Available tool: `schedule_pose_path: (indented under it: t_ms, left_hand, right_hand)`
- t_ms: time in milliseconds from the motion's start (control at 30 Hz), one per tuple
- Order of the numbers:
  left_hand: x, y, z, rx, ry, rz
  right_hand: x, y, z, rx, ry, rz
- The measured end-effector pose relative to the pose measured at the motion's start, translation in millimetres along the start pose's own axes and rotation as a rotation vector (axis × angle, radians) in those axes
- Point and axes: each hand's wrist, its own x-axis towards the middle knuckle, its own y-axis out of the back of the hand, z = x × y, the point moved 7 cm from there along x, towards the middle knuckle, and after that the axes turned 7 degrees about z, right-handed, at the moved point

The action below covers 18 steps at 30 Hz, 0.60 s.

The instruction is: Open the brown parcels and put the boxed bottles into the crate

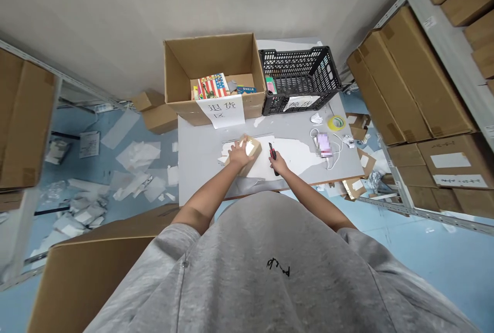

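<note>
— Cardboard parcel [253, 148], where on the worktop [200, 153]?
— Near its front edge, left hand [239, 153] clasped over it. Right hand [280, 164] grips a red knife [272, 151] just beside.

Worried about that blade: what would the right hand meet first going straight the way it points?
Probably the small box under the left hand: the right hand, gripping a knife, angles toward it across the table, though depth is unclear.
</note>
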Motion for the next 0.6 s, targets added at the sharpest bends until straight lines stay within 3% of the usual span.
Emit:
schedule_pose_path:
  t_ms: [100, 267, 333, 433, 600]
  left_hand:
    - [7, 1.0, -20, -0.047, 0.353, -0.005]
    - [30, -2.2, -44, -0.092, 0.541, -0.147]
    - [37, -0.3, -55, -0.096, 0.535, -0.147]
    - [44, 3.7, -67, -0.089, 0.398, -0.114]
    - [33, -5.1, -86, -0.014, 0.217, -0.253]
  right_hand:
    - [4, -14, -25, -0.08, 0.11, -0.007]
    - [0, -31, -49, -0.231, 0.212, -0.026]
    - [-4, -34, -45, -0.272, 0.18, -0.043]
    - [-10, -36, -31, -0.294, 0.096, -0.052]
    - [-8, -35, -7, -0.233, -0.066, 0.017]
